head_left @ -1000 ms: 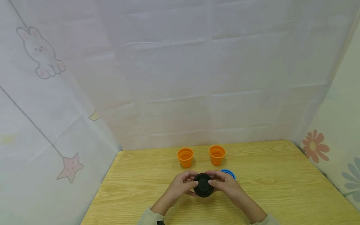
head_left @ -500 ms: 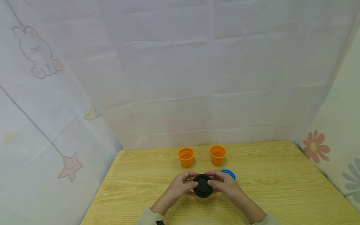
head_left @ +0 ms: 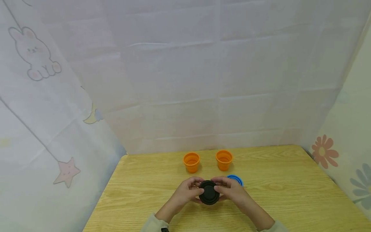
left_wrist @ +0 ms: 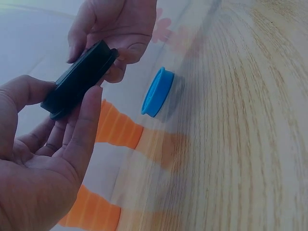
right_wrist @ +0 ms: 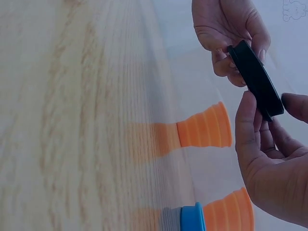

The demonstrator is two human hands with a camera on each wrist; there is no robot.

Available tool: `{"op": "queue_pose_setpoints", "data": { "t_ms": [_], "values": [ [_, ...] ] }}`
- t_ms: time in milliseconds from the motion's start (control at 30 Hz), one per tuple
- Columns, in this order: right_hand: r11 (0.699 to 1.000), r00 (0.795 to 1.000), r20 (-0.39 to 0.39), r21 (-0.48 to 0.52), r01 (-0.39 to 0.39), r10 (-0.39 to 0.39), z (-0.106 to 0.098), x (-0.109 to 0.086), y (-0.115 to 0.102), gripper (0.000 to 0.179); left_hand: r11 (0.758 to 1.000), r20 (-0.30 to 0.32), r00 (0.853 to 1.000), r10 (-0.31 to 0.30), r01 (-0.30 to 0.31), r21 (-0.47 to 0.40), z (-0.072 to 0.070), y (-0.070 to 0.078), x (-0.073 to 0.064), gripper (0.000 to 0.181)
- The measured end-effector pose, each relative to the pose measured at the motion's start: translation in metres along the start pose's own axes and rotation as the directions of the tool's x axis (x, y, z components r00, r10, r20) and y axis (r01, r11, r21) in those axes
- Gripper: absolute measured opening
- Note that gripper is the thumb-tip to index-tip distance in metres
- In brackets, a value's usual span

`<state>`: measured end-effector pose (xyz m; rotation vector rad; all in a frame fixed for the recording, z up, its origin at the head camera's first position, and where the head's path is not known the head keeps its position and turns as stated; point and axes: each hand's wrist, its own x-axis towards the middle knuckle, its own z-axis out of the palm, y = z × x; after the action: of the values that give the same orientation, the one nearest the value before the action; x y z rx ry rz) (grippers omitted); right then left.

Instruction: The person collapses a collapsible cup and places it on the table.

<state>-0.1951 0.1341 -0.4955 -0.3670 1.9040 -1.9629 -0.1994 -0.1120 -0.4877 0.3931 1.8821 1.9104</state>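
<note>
Holding the flat black disc [head_left: 209, 192] at the lower centre of the head view, both hands have it gripped off the table, and from my remote seat I see its broad round face turned up toward the camera. The left hand [head_left: 186, 192] pinches its left edge, thumb on the face and fingers behind; the right hand [head_left: 232, 189] does the same on the right edge. In both wrist views the disc shows side-on and tilted, a shallow piece with a projecting rim. Against half a second ago, I find it only a touch lower in the head frame, its shape unchanged as far as I can tell; I judge this a steady two-handed hold, with no visible progress in reshaping it. Just beyond the right hand, and partly covered by it in my head view, a low blue piece [head_left: 236, 179] lies on the table [head_left: 133, 199]. Farther up the frame, the left orange cup [head_left: 191, 165] and the right orange cup [head_left: 223, 163] stand upright and apart, mouths upward, unmoved. At far left, the rabbit print [head_left: 36, 54] and star print [head_left: 67, 172] have slid slightly leftward, so I take it that the head camera turned a little.
</note>
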Motion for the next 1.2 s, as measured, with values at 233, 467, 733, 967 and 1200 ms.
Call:
{"op": "queue_pose_setpoints", "data": {
  "t_ms": [233,467,733,967,1200],
  "values": [
    [0.999,0.999,-0.025,-0.006,-0.034,0.034,-0.005,0.002,0.004,0.052,0.999,-0.001,0.999,0.034,-0.034,0.013,-0.001,0.002,-0.002,0.04],
    [0.996,0.998,-0.007,0.065,-0.058,0.059,-0.007,0.0,0.007,0.049,0.978,-0.04,0.99,0.136,-0.128,0.165,-0.002,0.005,-0.004,0.036],
    [0.981,0.994,0.015,0.159,-0.111,0.11,-0.007,-0.003,0.007,0.045,0.911,0.006,0.941,0.337,-0.328,0.249,-0.001,-0.001,-0.003,0.024],
    [0.964,0.993,0.059,0.241,-0.111,0.1,-0.007,-0.004,0.004,0.048,0.8,0.063,0.859,0.508,-0.497,0.335,0.004,-0.01,-0.002,0.016],
    [0.951,0.994,0.026,0.289,-0.109,0.106,-0.008,-0.004,0.003,0.04,0.72,0.09,0.836,0.541,-0.515,0.464,0.007,-0.016,-0.003,0.022]
  ]
}}
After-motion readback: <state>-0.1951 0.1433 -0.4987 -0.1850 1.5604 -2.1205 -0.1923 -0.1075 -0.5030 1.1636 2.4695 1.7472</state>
